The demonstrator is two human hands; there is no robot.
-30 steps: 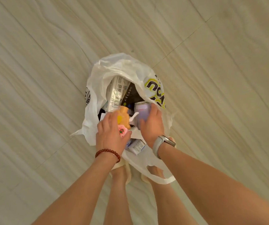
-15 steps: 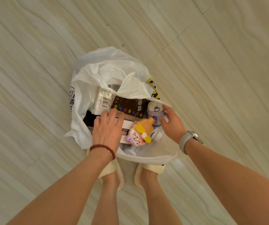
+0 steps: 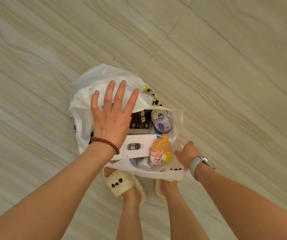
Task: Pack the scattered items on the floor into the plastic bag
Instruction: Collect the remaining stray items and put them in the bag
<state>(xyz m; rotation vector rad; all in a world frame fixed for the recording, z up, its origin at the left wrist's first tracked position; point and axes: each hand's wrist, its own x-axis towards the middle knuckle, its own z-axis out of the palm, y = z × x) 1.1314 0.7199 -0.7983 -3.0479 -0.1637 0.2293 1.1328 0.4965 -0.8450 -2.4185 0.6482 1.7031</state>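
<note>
Pinching thin, floppy bag (image 3: 87,94) rim with right hand (image 3: 186,154), left hand (image 3: 111,116) spread wide, empty; likely gathering handles, supporting weight.

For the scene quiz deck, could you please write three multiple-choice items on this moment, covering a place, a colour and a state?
1. Where is the purple can?
A. On the bare floor
B. Inside the plastic bag
C. On a slipper

2. What colour is the bead bracelet?
A. Dark red
B. Green
C. White

3. How is the left hand?
A. Clenched in a fist
B. Gripping the can
C. Open, fingers spread

Answers: 1 B, the can stands among the packed items within the bag's mouth; 2 A, the beads on the left wrist are dark red; 3 C, it hovers flat above the bag.
</note>
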